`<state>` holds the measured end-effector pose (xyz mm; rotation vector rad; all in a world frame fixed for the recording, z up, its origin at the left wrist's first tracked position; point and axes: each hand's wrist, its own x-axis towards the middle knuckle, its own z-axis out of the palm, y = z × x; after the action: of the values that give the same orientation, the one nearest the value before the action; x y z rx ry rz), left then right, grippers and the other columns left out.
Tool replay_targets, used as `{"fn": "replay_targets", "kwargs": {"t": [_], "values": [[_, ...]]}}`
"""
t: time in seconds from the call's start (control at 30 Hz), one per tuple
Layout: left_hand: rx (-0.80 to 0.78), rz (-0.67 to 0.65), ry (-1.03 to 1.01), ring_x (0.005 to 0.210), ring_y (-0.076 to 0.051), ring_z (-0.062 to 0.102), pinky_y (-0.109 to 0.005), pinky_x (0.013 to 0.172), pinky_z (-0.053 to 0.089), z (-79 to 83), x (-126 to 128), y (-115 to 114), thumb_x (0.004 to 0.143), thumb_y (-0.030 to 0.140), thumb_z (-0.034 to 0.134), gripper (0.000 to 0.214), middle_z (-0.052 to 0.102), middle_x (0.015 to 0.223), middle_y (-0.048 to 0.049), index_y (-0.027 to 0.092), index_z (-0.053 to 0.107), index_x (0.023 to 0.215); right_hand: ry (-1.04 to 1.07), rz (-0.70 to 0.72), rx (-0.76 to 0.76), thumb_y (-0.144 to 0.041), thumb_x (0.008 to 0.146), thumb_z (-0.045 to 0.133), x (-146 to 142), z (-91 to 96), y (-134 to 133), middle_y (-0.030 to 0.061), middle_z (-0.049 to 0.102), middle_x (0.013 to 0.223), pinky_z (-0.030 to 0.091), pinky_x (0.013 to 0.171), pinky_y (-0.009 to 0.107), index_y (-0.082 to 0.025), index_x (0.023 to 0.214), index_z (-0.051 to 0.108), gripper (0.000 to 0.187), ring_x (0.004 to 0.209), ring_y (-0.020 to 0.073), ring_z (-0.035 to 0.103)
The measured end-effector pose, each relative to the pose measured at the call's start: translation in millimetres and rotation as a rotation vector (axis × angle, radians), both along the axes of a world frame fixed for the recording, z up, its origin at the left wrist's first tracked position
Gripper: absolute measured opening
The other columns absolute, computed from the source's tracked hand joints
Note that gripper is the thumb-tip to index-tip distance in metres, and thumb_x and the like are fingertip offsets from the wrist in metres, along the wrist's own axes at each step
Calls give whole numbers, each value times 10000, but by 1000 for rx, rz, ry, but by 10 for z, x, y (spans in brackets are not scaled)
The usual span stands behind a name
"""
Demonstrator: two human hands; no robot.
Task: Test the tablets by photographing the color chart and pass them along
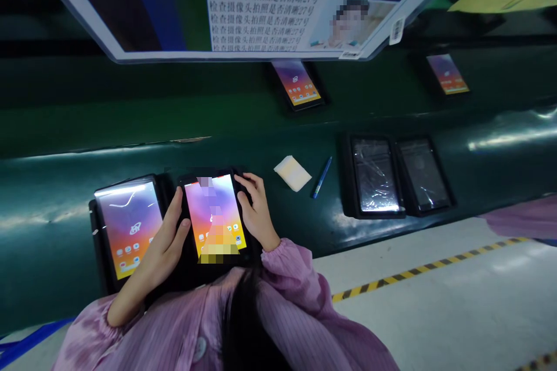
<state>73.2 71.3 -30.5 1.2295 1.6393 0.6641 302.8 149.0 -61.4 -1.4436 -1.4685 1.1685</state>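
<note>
A tablet (228, 202) in a black frame, its screen lit purple to yellow with app icons, is before me at the table's near edge. My left hand (167, 243) grips its left edge, thumb and fingers along the side. On the opposite side, my right hand (257, 211) is closed on the upper right edge, with fingertips near the corner. Part of the screen is blurred out. Just left of my left hand, a second lit tablet (126, 217) under glossy film lies on a black stack, partly covered by my forearm.
A cream pad (293, 173) and a blue pen (322, 177) lie right of my hands. Two dark film-covered tablets (376, 176) sit farther right. Lit tablets (300, 83) rest on the green surface beyond. A printed chart (270, 56) hangs low overhead.
</note>
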Motion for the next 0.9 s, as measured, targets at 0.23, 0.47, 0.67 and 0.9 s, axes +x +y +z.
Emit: {"fn": "replay_targets", "kwargs": {"t": [0.23,0.47,0.67,0.9], "values": [[18,-1,-24,1634,-229,107,-462,1333,59,-54,1,-19,1080,512,449,688,119,1778,60,403,140,1686,2,-1,-11,-233,1004,438,38,13,-33,96,540,1372,479,1167,449,-276,1281,704,386,1381,242,518],[-9,-8,-41,1638,-235,92,-459,1334,46,8,4,14,1070,540,459,706,111,1779,68,404,139,1685,34,-12,-7,-210,979,459,53,-2,-68,96,549,1359,527,1089,435,-269,1255,726,388,1351,242,538],[-9,-9,-41,1639,-226,99,-459,1338,53,-12,-15,8,1064,560,464,688,109,1775,111,471,146,1668,22,-20,3,-195,969,474,25,-14,-51,84,543,1363,429,1198,462,-287,1271,711,395,1367,231,515],[2,-33,-47,1639,-230,78,-468,1332,37,-36,-23,-1,1067,537,469,705,91,1779,87,442,129,1677,29,-22,-30,-199,972,458,-12,-27,9,97,514,1340,510,1075,419,-283,1276,713,406,1314,234,536]]}}
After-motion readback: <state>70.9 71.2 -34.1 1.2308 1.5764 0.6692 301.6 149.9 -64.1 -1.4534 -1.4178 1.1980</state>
